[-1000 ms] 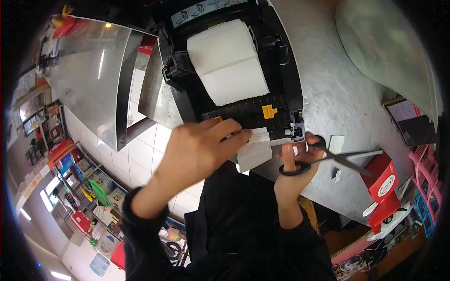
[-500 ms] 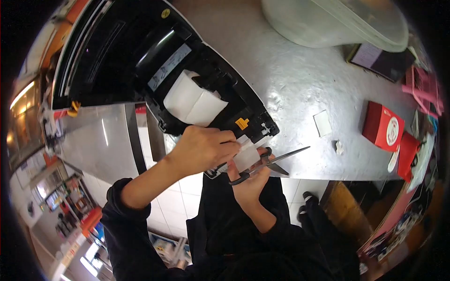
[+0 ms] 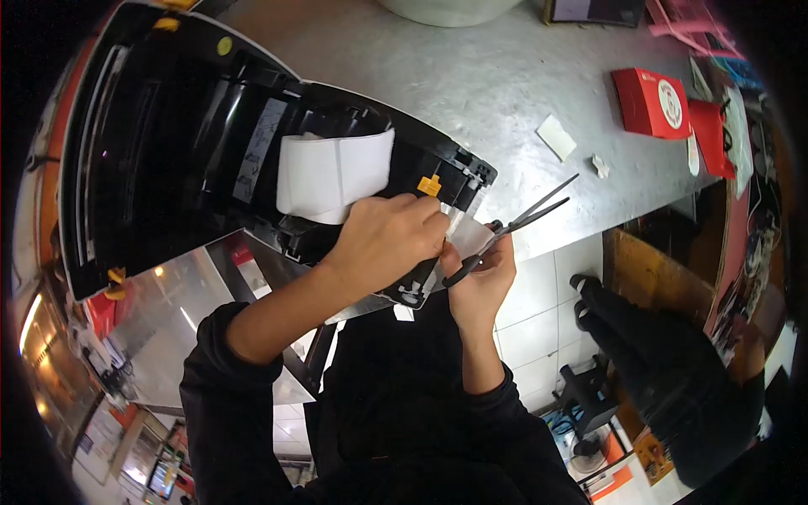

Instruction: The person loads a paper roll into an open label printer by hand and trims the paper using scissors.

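An opened black label printer (image 3: 172, 151) lies on the metal table, with a white label roll (image 3: 337, 172) inside and an orange-yellow tab (image 3: 429, 185) near its front. My left hand (image 3: 391, 240) is closed at the printer's front edge, its fingers pinching the white label strip (image 3: 469, 236) that comes out there. My right hand (image 3: 484, 286) is below that edge, with black scissors (image 3: 526, 215) hooked in its fingers. The scissor blades point up and right, slightly apart. The strip's free end lies against my right fingers; whether they grip it is partly hidden.
On the metal table (image 3: 471, 84) lie a small white paper piece (image 3: 555, 137), a crumpled scrap (image 3: 599, 166) and a red box (image 3: 650, 103). A pale tub (image 3: 450, 10) stands at the back. Another person in dark clothes (image 3: 673, 370) is at the right.
The view has shifted, so the table things sit higher and further left. The scissor blades have swung upward and come closer together. Both hands stay at the strip.
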`<state>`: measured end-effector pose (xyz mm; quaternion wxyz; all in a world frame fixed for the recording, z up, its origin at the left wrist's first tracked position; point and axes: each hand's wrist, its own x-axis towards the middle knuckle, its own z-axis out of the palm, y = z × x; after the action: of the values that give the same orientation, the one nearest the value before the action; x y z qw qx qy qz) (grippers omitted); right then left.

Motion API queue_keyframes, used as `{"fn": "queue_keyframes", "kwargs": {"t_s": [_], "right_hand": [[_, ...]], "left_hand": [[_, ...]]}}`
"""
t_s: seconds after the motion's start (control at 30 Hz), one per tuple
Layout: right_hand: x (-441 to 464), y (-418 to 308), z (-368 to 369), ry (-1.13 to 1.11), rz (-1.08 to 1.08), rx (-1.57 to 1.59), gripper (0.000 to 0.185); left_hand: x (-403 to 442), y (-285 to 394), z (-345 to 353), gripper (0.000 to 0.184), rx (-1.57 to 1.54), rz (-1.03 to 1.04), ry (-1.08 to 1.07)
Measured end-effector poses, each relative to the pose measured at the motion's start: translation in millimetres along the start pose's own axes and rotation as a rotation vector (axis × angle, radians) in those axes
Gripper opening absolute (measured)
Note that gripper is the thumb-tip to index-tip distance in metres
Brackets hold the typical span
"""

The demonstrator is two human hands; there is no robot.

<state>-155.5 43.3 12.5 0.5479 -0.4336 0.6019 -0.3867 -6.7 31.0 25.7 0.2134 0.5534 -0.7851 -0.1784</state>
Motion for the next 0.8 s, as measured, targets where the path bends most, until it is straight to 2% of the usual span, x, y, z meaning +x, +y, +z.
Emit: {"fn": "queue_keyframes", "kwargs": {"t_s": [0.1, 0.17, 0.2, 0.27, 0.3, 0.37, 0.43, 0.5, 0.8], "right_hand": [[-5, -4, -4, 0.027, 0.084, 0.053, 0.037], [-19, -12, -14, 0.066, 0.067, -0.066, 0.036], [-33, -18, -23, 0.006, 0.13, -0.019, 0.033], [-61, -16, -43, -0.325, 0.14, 0.27, 0.042], [-73, -26, -49, -0.461, 0.333, 0.367, 0.046], [-93, -23, -52, -0.607, 0.497, 0.325, 0.052], [-99, -21, -51, -0.625, 0.646, 0.335, 0.052], [-98, -20, -48, -0.603, 0.648, 0.358, 0.052], [-100, -23, -33, -0.522, 0.667, 0.38, 0.055]], "left_hand": [[-1, -10, 1, 0.012, -0.205, -0.04, -0.029], [-4, -11, 2, 0.013, -0.305, -0.04, 0.077], [-7, -9, 0, 0.014, -0.318, -0.067, 0.048], [-10, -3, -4, 0.015, -0.334, -0.087, 0.049], [-11, -1, -5, 0.015, -0.341, -0.11, 0.059], [-15, 1, -2, 0.018, -0.35, -0.115, 0.078], [-15, 1, 1, 0.02, -0.358, -0.121, 0.103], [-13, 2, 4, 0.014, -0.336, -0.129, 0.161], [-14, -4, 7, 0.013, -0.326, -0.085, 0.142]]}}
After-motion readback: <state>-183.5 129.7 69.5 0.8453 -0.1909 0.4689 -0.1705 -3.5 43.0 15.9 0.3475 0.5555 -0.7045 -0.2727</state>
